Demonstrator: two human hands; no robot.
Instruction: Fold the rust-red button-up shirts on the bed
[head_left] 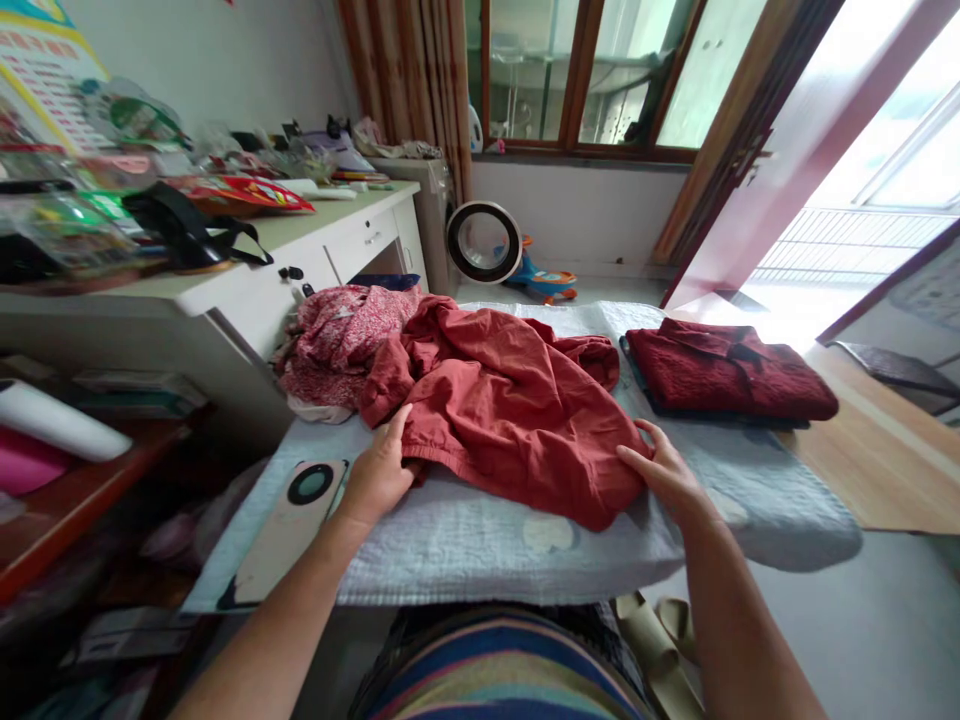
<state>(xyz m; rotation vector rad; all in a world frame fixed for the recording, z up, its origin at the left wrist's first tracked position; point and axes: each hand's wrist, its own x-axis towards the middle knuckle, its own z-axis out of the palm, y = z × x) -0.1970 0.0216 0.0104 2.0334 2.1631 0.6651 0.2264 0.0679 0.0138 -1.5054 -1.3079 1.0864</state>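
Pale blue cloth lies beneath a rust-red garment. The left hand holds its gathered edge, the right hand the opposite edge; a phone lies near the left hand, patterned fabric touches the garment's left, folded dark-red clothing sits right.

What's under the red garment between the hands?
Light blue cloth shows along the near edge of the red garment and appears to run beneath it. Parts of the left hand and right hand are hidden. Anything else under its middle is covered.
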